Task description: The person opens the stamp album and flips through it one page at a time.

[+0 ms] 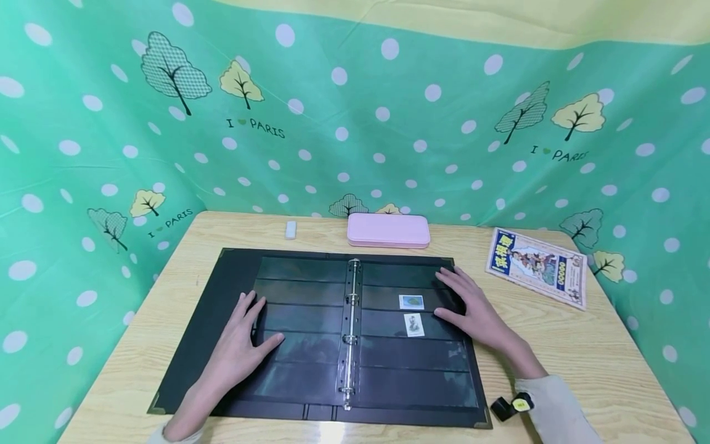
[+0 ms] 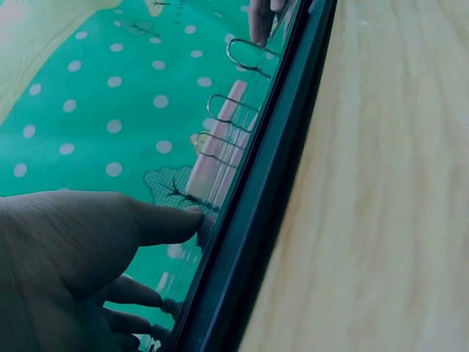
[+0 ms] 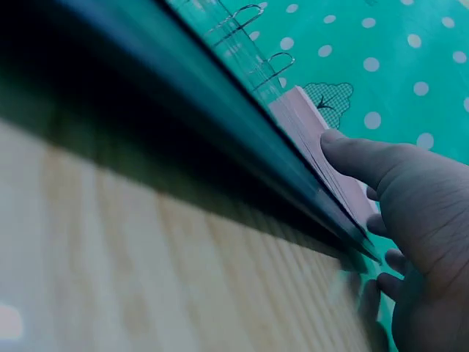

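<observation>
A black ring-binder stamp album (image 1: 310, 308) lies spread on the table, its dark pages crossed by clear strips. Two stamps sit on the right-hand page: a blue-and-green one (image 1: 411, 302) and, just below it, a pale one with a dark figure (image 1: 413, 325). My left hand (image 1: 240, 342) is over the left page, fingers spread, fingertips at the page; in the left wrist view its thumb (image 2: 172, 224) is extended. At the right page's outer edge, my right hand (image 1: 471, 308) has its fingers apart, thumb near the stamps. Neither hand holds anything.
Behind the album is a pink pencil case (image 1: 388, 230), with a small white block (image 1: 291, 230) to its left. A colourful printed booklet (image 1: 537, 266) lies at the back right. Metal rings (image 1: 349, 339) rise along the album's middle. A dotted green curtain (image 1: 355, 123) surrounds the table.
</observation>
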Tool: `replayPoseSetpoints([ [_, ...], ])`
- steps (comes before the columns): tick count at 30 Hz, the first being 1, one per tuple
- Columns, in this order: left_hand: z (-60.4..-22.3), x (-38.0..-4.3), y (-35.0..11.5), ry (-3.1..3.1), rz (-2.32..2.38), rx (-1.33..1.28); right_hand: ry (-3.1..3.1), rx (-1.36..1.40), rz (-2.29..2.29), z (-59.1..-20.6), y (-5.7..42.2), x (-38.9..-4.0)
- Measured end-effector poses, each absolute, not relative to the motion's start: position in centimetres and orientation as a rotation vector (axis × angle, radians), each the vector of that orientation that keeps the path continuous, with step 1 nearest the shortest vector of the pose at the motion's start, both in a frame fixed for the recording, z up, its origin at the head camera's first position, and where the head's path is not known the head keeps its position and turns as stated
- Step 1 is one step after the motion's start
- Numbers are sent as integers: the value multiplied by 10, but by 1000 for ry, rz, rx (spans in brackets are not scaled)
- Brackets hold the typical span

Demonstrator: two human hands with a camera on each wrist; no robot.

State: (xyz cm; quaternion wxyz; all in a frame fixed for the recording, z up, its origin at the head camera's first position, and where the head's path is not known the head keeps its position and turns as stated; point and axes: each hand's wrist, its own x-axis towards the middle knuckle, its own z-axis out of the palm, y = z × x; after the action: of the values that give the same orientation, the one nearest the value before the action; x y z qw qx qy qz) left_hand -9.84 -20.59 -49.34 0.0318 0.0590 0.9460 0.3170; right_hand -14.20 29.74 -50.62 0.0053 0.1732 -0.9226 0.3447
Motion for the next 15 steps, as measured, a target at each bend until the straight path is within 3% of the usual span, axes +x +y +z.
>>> replayPoseSetpoints([
  [15, -496, -99, -206, 2913, 964, 192, -3042, 560, 839, -514, 300, -143],
])
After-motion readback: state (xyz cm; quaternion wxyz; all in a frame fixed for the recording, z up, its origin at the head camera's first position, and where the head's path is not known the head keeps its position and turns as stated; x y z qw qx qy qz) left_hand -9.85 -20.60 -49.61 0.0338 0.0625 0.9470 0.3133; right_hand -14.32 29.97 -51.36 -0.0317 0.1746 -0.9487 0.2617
